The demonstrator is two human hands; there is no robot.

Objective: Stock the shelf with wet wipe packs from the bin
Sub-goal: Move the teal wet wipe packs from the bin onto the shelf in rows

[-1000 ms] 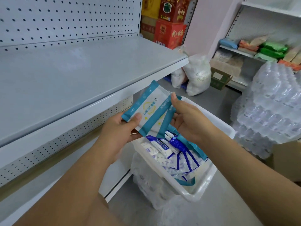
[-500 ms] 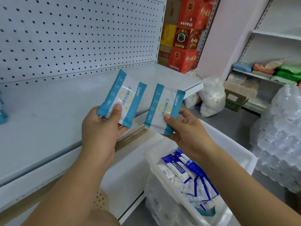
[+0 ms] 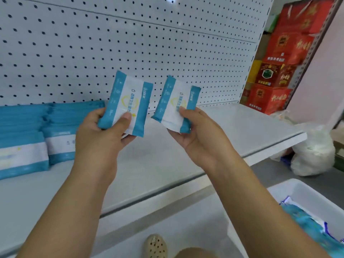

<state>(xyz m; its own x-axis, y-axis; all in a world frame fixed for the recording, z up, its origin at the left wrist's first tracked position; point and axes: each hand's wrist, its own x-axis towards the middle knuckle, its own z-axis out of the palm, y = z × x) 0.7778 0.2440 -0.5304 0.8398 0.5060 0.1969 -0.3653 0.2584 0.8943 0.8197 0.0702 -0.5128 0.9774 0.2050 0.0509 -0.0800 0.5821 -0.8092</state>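
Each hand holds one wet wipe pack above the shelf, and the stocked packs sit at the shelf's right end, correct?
No. The head view shows the stocked packs at the left end of the shelf. The left hand and right hand do each hold one pack above it.

Red cartons (image 3: pixel 275 86) stand stacked behind a white sack (image 3: pixel 314 153); a beige perforated shoe (image 3: pixel 155 246) shows below.

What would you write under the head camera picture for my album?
Left hand and right hand each hold a wet wipe pack above the shelf, beside stacked packs.
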